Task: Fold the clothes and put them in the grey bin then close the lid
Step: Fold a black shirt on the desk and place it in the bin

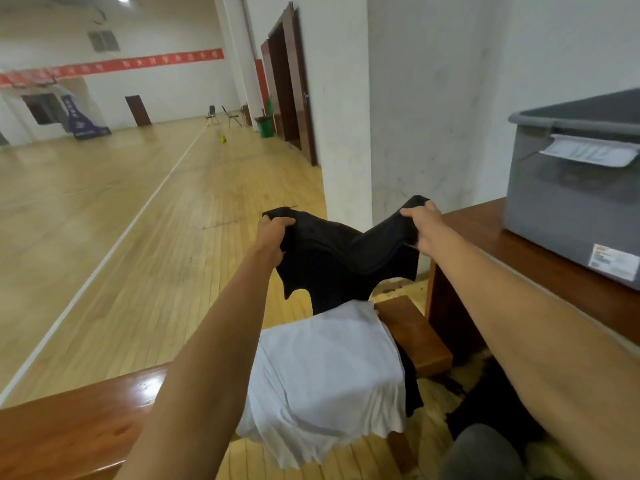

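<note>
Though slack, black garment (346, 258) crosswise.

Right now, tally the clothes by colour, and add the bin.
Black garment: 1, gripped by the left hand and right hand.
White garment: 1, draped on the stool.
Grey bin: 1.
Total: 3. A dark cloth edge under the white one may be a second black piece; cannot tell.

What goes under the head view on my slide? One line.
Mid-task: left hand and right hand grip a black garment above a white garment draped on a stool, grey bin beside.
</note>
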`<action>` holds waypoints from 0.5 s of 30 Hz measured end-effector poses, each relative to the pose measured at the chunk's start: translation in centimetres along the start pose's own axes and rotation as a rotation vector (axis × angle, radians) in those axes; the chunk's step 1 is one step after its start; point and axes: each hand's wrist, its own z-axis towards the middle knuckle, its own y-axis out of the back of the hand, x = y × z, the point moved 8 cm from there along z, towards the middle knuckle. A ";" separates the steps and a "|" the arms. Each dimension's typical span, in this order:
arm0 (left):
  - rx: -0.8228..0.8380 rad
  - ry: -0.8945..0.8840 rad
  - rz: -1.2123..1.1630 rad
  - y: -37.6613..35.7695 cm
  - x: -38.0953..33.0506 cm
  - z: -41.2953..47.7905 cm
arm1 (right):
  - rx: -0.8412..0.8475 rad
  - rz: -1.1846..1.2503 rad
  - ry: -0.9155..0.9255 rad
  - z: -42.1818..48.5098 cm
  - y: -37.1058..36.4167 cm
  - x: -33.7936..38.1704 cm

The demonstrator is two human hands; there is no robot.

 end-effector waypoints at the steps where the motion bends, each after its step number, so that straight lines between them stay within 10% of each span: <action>1: 0.010 0.004 -0.007 -0.7 0.0 0.0 | -0.018 0.009 0.006 0.0 1.1 0.5; 15: 0.237 -0.007 -0.088 -16.7 -0.4 -4.4 | -0.428 0.272 0.233 -7.2 22.8 8.9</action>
